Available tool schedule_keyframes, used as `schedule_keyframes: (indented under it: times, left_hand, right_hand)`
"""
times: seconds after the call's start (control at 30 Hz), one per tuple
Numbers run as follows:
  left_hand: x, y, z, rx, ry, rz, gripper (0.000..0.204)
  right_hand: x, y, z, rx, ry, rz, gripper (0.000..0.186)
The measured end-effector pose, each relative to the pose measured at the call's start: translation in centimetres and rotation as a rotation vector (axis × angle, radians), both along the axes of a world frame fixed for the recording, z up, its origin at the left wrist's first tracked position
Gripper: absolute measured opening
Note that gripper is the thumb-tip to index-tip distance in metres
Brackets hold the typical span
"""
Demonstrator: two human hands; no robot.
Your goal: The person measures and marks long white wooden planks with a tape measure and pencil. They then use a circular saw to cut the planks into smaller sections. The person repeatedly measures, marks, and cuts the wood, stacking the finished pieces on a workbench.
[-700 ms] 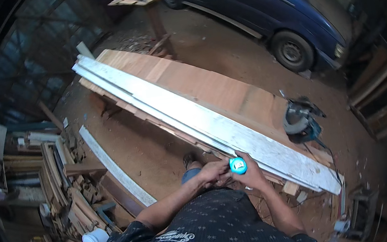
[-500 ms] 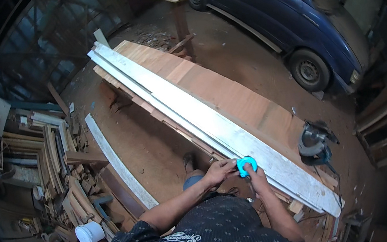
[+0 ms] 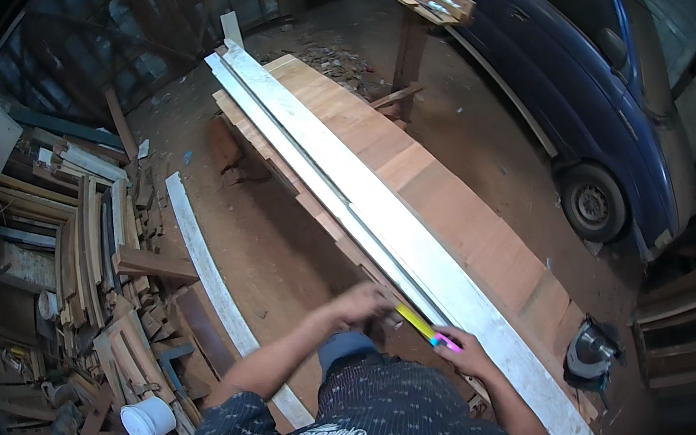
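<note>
A tape measure (image 3: 446, 343) with a bright cyan and pink case sits in my right hand (image 3: 469, 355), fingers closed round it. Its yellow blade (image 3: 416, 320) stretches slantwise out of the case to my left hand (image 3: 362, 304), which is slightly blurred and pinches the blade's end. Both hands are over the near side of the long white boards (image 3: 384, 217), which lie stacked lengthwise on a wooden bench top (image 3: 427, 180).
A circular saw (image 3: 590, 354) rests at the bench's near right. Offcuts (image 3: 99, 252) and a white bucket (image 3: 148, 421) crowd the left. One white strip (image 3: 213, 281) lies on the floor. A blue van (image 3: 556, 55) is parked right, beside a small wooden stand (image 3: 412, 39).
My left hand has drawn the yellow blade out of the case and moved left, away from my right hand. The whole view has turned, so the boards now run more steeply.
</note>
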State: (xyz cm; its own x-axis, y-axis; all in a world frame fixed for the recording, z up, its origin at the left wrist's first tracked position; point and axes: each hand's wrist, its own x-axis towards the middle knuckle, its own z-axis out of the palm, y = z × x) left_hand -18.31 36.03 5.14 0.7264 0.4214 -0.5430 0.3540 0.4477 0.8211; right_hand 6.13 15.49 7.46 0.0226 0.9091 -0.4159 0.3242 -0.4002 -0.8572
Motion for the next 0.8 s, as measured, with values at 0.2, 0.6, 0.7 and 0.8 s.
schedule_keyframes:
  times: [0.2,0.6,0.7,0.8]
  left_hand:
    - [-17.4,30.2,-0.4,0.595,0.068,1.173,0.021]
    - [3.2,8.7,-4.1,0.113,-0.011,0.678,0.04]
    - [3.3,10.3,-8.3,0.162,0.066,0.656,0.038]
    - [2.1,18.6,-9.0,0.307,0.213,0.662,0.034]
  right_hand:
    - [7.3,-7.2,-1.3,-0.589,0.195,-0.154,0.041]
    - [-3.3,12.5,-4.4,-0.141,0.097,-0.332,0.04]
    - [-4.9,16.1,0.5,-0.186,0.019,-0.317,0.042]
    - [-0.5,11.0,-3.1,-0.167,0.005,-0.261,0.042]
